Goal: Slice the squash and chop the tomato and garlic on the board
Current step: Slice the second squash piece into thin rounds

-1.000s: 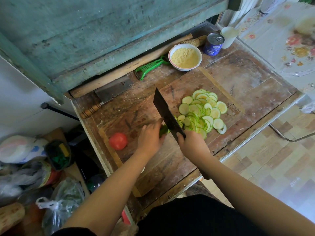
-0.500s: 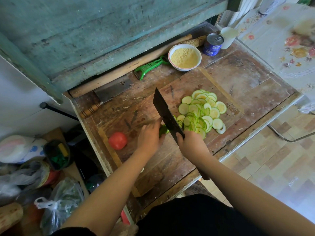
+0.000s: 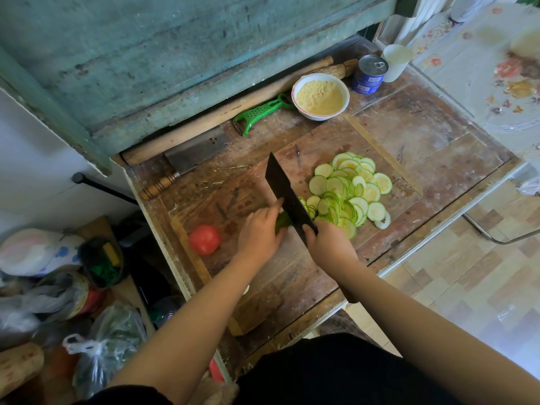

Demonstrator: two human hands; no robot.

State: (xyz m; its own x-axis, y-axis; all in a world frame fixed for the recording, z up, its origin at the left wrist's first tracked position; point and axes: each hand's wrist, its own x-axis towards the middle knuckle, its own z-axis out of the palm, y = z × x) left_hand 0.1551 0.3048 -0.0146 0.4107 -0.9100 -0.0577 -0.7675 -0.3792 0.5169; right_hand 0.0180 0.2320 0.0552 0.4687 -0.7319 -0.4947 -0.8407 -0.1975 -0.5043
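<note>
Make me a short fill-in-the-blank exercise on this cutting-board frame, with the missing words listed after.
1. The right hand grips a dark ____, its blade set against the squash end.
2. The left hand holds the green squash end, while the whole ____ lies uncut on the board to its left.
3. The squash slices are piled on the ____ side of the blade.
4. The white bowl by the green peeler holds a ____ powder.

Missing words: cleaver; tomato; right; yellow
</note>
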